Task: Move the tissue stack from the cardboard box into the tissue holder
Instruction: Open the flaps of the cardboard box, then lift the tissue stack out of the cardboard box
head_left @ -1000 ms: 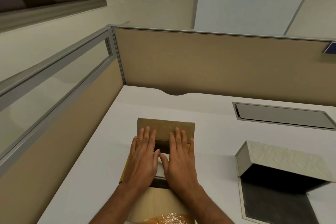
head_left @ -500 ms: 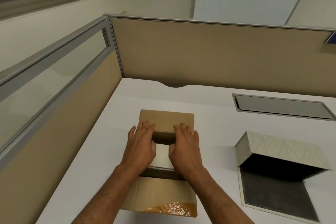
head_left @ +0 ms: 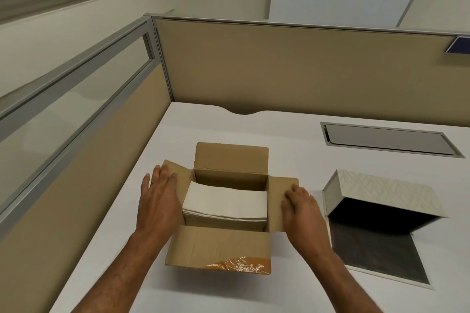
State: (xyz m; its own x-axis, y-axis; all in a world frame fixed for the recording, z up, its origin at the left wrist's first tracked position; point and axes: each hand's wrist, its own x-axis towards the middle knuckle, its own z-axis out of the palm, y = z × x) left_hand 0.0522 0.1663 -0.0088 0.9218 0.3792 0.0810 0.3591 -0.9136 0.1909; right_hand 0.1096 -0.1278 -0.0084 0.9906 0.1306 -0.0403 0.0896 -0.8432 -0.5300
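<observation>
Side flaps now spread — left hand (head_left: 159, 201), right hand (head_left: 302, 208) flat, apparently pressing them — tissue stack (head_left: 225, 202) exposed.

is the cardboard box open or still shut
Open. All four flaps of the cardboard box are folded outward, the left hand and right hand press the side flaps flat, and the white tissue stack shows inside.

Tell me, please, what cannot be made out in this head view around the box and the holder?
- How deep the tissue stack goes: the cardboard box walls hide its lower part.
- The inside of the tissue holder: in shadow beneath its raised patterned part.
- The left hand and right hand palms: they face down on the side flaps.
- The blue object on the partition: cut off by the right edge.
</observation>
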